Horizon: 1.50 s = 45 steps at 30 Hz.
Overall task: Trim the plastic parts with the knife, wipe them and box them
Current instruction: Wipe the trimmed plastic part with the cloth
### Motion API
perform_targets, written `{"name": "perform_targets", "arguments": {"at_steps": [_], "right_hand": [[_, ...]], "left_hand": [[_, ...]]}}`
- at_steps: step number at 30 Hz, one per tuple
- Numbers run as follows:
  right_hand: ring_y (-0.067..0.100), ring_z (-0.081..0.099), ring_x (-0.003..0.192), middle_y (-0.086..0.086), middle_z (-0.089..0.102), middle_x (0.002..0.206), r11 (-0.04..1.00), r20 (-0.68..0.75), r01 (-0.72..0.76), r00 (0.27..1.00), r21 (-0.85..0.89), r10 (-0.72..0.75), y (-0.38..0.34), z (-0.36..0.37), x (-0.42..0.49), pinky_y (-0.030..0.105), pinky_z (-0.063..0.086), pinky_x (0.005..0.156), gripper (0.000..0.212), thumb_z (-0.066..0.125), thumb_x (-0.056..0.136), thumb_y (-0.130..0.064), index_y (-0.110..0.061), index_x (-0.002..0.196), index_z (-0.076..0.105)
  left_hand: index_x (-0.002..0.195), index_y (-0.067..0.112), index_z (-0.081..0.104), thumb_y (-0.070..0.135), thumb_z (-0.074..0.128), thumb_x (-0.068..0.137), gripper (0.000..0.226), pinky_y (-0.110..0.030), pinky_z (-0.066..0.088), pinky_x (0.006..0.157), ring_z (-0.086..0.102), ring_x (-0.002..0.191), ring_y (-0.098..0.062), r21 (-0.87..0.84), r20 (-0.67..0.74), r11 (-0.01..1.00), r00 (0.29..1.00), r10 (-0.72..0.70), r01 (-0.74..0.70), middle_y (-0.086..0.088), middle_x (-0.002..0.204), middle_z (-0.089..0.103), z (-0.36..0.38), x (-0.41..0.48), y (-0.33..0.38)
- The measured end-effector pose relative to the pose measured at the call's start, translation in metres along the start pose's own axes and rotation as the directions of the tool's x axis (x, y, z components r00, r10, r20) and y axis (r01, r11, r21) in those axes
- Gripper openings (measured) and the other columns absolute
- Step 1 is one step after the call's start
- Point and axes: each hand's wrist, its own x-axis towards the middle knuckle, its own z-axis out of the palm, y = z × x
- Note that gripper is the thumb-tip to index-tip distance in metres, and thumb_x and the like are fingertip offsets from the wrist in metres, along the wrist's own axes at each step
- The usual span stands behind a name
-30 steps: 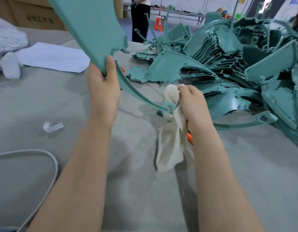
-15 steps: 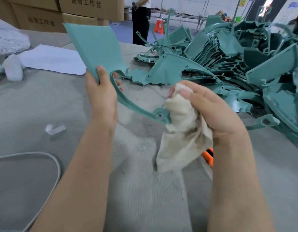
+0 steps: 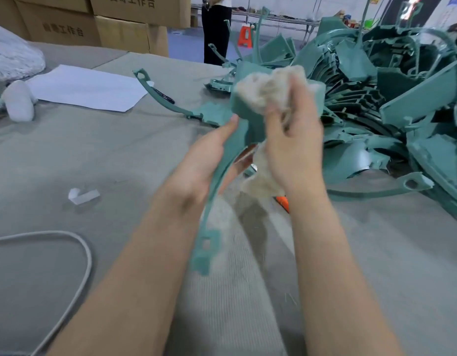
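Grey table (image 3: 99, 155), left hand (image 3: 204, 165) holding teal part (image 3: 250, 116), right hand (image 3: 291, 140) gripping cloth (image 3: 268, 91)

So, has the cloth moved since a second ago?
Yes. The right hand has carried the cloth up and farther out, toward the pile of parts, onto the held part at its broad panel.

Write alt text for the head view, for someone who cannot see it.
The right hand presses a crumpled cloth against a teal plastic part gripped by the left hand above a grey table. A pile of similar parts lies at right.
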Motion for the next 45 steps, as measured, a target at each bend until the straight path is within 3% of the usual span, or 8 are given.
{"name": "perform_targets", "arguments": {"at_steps": [5,11,22,30,33,36,39,45], "right_hand": [[0.023,0.04,0.137,0.007,0.045,0.15,0.963,0.467,0.132,0.884,-0.234,-0.008,-0.009,0.023,-0.029,0.03,0.026,0.112,0.041,0.042,0.1,-0.009,-0.009,0.141,0.048],[0.026,0.047,0.071,-0.001,0.05,0.063,0.956,0.479,0.109,0.877,-0.271,0.036,-0.031,0.007,-0.044,0.043,0.041,0.068,0.023,0.047,0.095,-0.02,-0.011,0.08,0.062],[0.014,0.035,0.051,-0.002,0.038,0.05,0.985,0.47,0.05,0.882,-0.166,0.034,-0.034,0.002,-0.044,0.027,0.025,0.05,0.037,0.053,0.09,-0.024,-0.018,0.055,0.044],[0.033,0.047,0.055,0.027,0.054,0.065,0.996,0.863,-0.042,0.498,-0.074,0.085,-0.039,-0.037,-0.044,0.043,0.041,0.052,0.039,0.048,0.089,-0.028,0.003,0.066,0.054],[0.031,0.049,0.06,0.035,0.057,0.075,0.916,0.658,-0.316,0.749,0.248,0.081,-0.037,-0.049,-0.023,0.042,0.039,0.059,0.032,0.052,0.085,-0.022,0.008,0.078,0.061],[0.008,0.057,0.068,-0.008,0.065,0.08,0.906,0.168,-0.222,0.971,0.36,0.171,-0.023,-0.026,-0.005,0.025,0.045,0.062,0.012,0.057,0.094,-0.023,-0.023,0.098,0.068],[0.011,0.054,0.116,-0.005,0.059,0.126,0.998,0.141,0.013,0.99,0.061,-0.022,-0.007,0.015,-0.011,0.021,0.039,0.102,0.034,0.06,0.095,-0.013,-0.012,0.128,0.059],[0.023,0.043,0.136,0.013,0.05,0.144,0.998,-0.05,-0.009,0.999,-0.068,0.006,0.016,0.045,-0.008,0.017,0.025,0.108,0.033,0.05,0.098,-0.006,-0.007,0.129,0.062]], "left_hand": [[0.086,0.011,0.064,0.045,0.028,0.102,0.051,-0.023,0.056,0.057,0.069,0.065,-0.017,-0.199,-0.045,0.978,0.998,0.053,-0.06,-0.007,0.071,0.07,-0.01,0.0,0.001],[0.091,0.014,0.059,0.043,0.048,0.092,0.031,-0.023,0.051,0.066,0.061,0.073,-0.019,-0.08,-0.055,0.995,0.997,-0.058,0.053,-0.005,0.085,0.061,-0.01,-0.003,0.0],[0.104,0.0,0.065,0.036,0.04,0.101,0.044,-0.029,0.059,0.069,0.07,0.079,-0.021,-0.102,-0.057,0.984,0.987,-0.15,0.143,-0.012,0.091,0.072,-0.019,-0.002,0.01],[0.1,0.019,0.062,0.014,0.043,0.102,0.02,-0.041,0.048,0.097,0.068,0.093,-0.017,0.118,-0.168,0.966,0.954,0.25,-0.232,0.001,0.099,0.072,-0.032,0.01,0.011],[0.097,0.02,0.063,0.015,0.043,0.102,0.021,-0.038,0.052,0.09,0.069,0.088,-0.015,0.165,-0.168,0.952,0.944,0.284,-0.258,0.002,0.093,0.074,-0.033,0.012,0.009],[0.107,0.015,0.063,0.018,0.041,0.103,0.022,-0.034,0.055,0.085,0.07,0.089,-0.014,0.174,-0.088,0.955,0.962,0.258,-0.24,0.0,0.097,0.074,-0.029,0.012,0.005],[0.109,0.015,0.063,0.013,0.043,0.101,0.021,-0.031,0.057,0.077,0.07,0.086,-0.017,0.117,-0.025,0.973,0.979,0.203,-0.199,-0.006,0.098,0.073,-0.023,0.011,0.002],[0.099,0.018,0.065,0.024,0.04,0.103,0.026,-0.02,0.053,0.064,0.069,0.07,-0.006,0.291,-0.056,0.922,0.957,0.283,-0.255,0.006,0.081,0.074,-0.023,0.006,0.007]]}}
